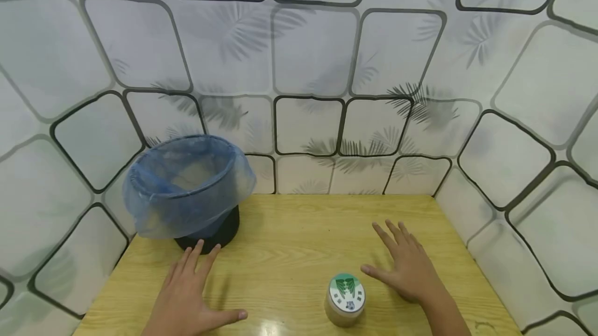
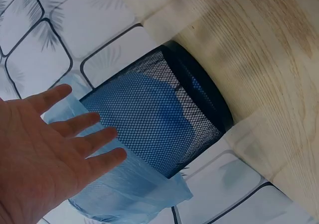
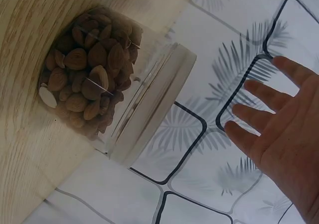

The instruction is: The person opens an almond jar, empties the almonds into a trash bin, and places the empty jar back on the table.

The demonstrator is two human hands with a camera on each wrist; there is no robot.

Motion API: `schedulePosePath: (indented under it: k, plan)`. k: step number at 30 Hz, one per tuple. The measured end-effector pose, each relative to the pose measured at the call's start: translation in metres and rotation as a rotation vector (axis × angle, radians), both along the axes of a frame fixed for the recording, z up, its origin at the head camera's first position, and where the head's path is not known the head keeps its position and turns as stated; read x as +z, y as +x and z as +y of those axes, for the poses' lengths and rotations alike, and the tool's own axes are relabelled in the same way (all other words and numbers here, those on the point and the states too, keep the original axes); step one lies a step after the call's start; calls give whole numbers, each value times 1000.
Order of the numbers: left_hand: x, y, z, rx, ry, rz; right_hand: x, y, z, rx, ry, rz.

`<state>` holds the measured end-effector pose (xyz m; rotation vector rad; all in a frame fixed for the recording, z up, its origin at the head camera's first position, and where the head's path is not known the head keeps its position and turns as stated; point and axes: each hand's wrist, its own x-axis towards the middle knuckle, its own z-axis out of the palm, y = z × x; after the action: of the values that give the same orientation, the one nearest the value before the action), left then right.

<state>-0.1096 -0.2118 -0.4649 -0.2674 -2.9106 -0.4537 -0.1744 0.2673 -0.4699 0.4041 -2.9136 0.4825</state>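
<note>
On the table (image 1: 285, 258), just beside the right hand (image 1: 408, 271), a lidded jar (image 1: 343, 311) stands upright, with almonds (image 3: 89, 74) visible through its clear side. That hand is spread wide and holds nothing. The left hand (image 1: 184, 297) is likewise splayed and unladen near the bin (image 1: 229, 229), whose rim is draped with a blue bag (image 1: 187, 216); from these angles it is hard to tell whether its fingertips touch the bin. The step in hand looks like a ready pause, with neither thing gripped. Taking the jar would call for the right hand to move inward and curl round its side.
</note>
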Motion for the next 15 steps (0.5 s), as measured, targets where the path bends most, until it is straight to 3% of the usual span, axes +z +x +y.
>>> schedulePosePath:
  k: [3,9,15]
  plan:
    - [1,-2,0,-12,21,-44,1,-1,-1,-15,-2,-3]
    - [0,-8,-1,-20,65,-213,2,-2,-1,-23,13,-33]
    - [-3,-9,-1,-9,65,-219,0,-4,0,-23,8,-44]
